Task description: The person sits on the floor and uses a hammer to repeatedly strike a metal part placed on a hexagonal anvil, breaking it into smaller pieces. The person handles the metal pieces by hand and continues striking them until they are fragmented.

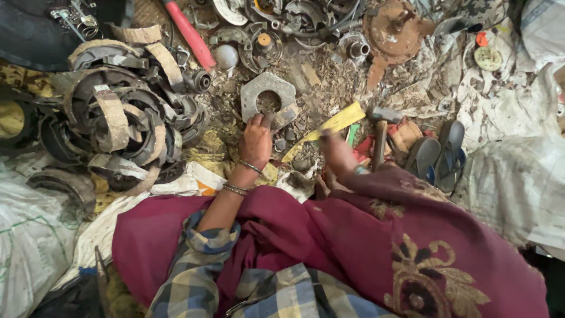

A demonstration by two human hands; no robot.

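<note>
I sit on the ground with maroon cloth over my lap. My left hand (255, 140), with bangles at the wrist, reaches forward and its fingertips touch the near edge of a grey hexagonal metal block (268, 98) with a round hole. My right hand (336, 151) is blurred, low over the debris next to a yellow strip (335, 123); whether it holds anything I cannot tell. A hammer (381, 132) with a wooden handle lies just right of that hand.
A heap of curved worn brake shoes (120, 112) lies at the left. Rusty metal parts (391, 32) and a red-handled tool (189, 34) are at the top. A pair of dark sandals (438, 154) and white sacks (518, 176) are at the right.
</note>
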